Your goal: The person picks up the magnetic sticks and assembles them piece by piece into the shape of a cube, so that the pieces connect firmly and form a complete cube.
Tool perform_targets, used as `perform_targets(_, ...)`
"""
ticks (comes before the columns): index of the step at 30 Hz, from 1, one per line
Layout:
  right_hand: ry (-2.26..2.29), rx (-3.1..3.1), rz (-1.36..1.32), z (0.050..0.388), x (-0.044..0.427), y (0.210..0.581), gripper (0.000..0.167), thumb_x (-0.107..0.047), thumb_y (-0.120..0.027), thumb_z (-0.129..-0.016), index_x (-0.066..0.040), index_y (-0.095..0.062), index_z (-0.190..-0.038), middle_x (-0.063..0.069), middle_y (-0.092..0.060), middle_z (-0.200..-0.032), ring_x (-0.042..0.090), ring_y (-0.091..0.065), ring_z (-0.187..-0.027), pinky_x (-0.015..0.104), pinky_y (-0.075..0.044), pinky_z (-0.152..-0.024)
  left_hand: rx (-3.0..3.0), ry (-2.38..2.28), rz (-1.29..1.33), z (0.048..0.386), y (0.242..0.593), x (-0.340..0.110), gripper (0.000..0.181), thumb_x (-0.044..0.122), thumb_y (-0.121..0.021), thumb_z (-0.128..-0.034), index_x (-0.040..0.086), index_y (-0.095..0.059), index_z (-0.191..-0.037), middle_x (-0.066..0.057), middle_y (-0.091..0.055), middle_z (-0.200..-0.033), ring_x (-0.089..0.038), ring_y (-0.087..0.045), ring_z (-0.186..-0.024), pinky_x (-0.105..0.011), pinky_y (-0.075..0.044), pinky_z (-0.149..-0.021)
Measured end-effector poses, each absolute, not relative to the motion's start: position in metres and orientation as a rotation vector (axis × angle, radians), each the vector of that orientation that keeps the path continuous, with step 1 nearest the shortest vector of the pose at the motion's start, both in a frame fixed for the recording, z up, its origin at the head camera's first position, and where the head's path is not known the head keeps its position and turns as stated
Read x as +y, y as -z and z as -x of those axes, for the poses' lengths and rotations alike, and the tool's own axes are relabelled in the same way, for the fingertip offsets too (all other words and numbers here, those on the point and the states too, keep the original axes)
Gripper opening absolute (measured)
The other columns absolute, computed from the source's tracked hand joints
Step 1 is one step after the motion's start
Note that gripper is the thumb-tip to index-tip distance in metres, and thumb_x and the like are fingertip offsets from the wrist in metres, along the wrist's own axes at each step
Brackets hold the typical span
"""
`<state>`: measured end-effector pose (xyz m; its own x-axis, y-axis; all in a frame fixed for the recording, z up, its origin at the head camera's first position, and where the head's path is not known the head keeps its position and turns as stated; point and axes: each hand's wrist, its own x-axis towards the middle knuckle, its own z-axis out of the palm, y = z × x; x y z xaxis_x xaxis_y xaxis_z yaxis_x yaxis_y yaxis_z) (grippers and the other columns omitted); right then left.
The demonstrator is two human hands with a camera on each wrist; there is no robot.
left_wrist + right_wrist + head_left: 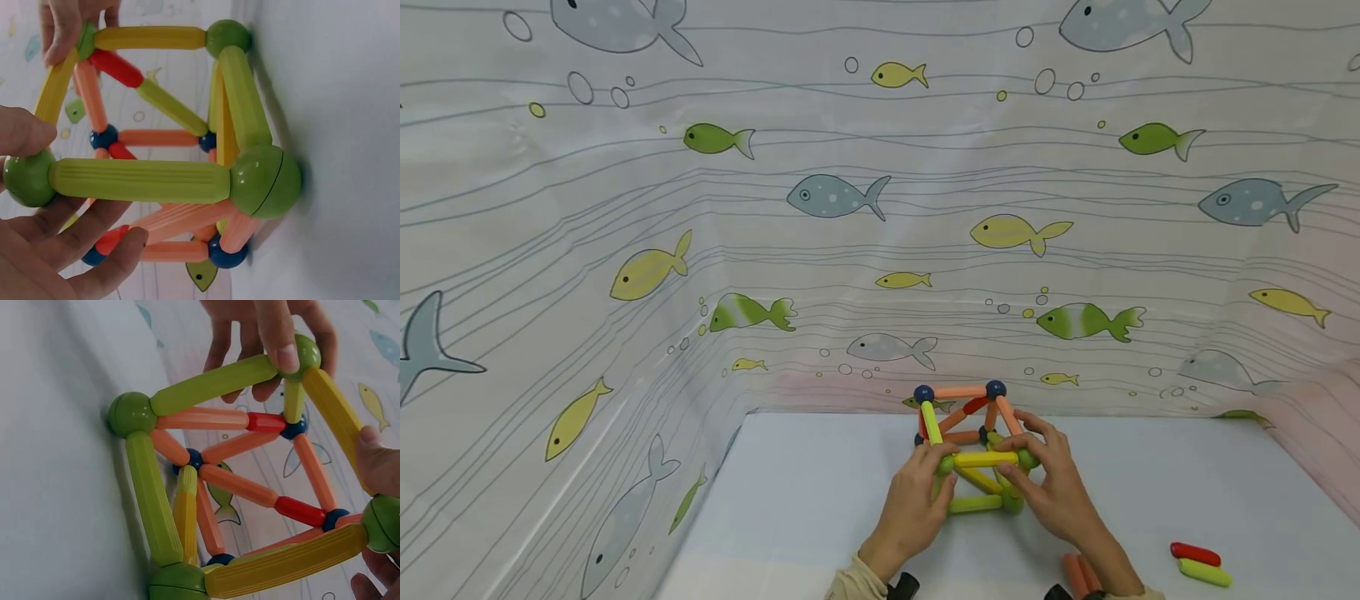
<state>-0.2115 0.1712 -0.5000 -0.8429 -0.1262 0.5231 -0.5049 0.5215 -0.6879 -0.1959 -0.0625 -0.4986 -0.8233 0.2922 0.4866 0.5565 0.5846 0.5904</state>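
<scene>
A cube-like frame of toy building rods and balls stands on the table, with diagonal rods inside it. Its front has green balls and the far side dark blue balls (996, 389). My left hand (912, 504) grips the upper left green ball (30, 178) between thumb and fingers. With my right hand (1051, 475) I hold the upper right green ball (382, 522). A yellow rod (985, 459) spans these two balls. Below, a light green rod (976, 504) joins the lower front balls; the lower right green ball (1012, 502) shows near my right hand.
On the white table (790, 500), a red rod (1195, 553) and a light green rod (1206, 572) lie at the right. Orange rods (1075, 575) lie partly hidden by my right forearm. A fish-patterned sheet (850, 250) rises behind the table and at its sides.
</scene>
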Motion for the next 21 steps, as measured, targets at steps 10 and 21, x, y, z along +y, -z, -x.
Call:
perform_targets(10, -1.278, -2.345, -0.505, 0.212, 0.171, 0.498, 0.017, -0.010, -0.079, -0.096, -0.019, -0.074, -0.109, 0.017, -0.048, -0.158, 0.043, -0.039, -0.143, 0.077, -0.035, -0.106, -2.461, 1.141, 0.698, 0.197, 0.499, -0.062, 0.034, 0.011, -0.066, -0.1040, 0.018, -0.061, -0.137, -0.002, -0.067, -0.130, -0.012, -0.066, -0.117, -0.035, -0.058, -0.098)
perform_targets(21, -1.092, -2.386, -0.430, 0.208, 0.188, 0.487, 0.053, -0.018, -0.092, -0.084, -0.016, -0.066, -0.131, 0.011, -0.058, -0.145, 0.029, -0.056, -0.125, 0.042, -0.054, -0.084, -2.440, 1.183, 0.725, 0.199, 0.500, -0.066, 0.035, 0.012, -0.068, -0.1029, 0.012, -0.062, -0.138, -0.005, -0.069, -0.132, -0.014, -0.066, -0.120, -0.036, -0.058, -0.098)
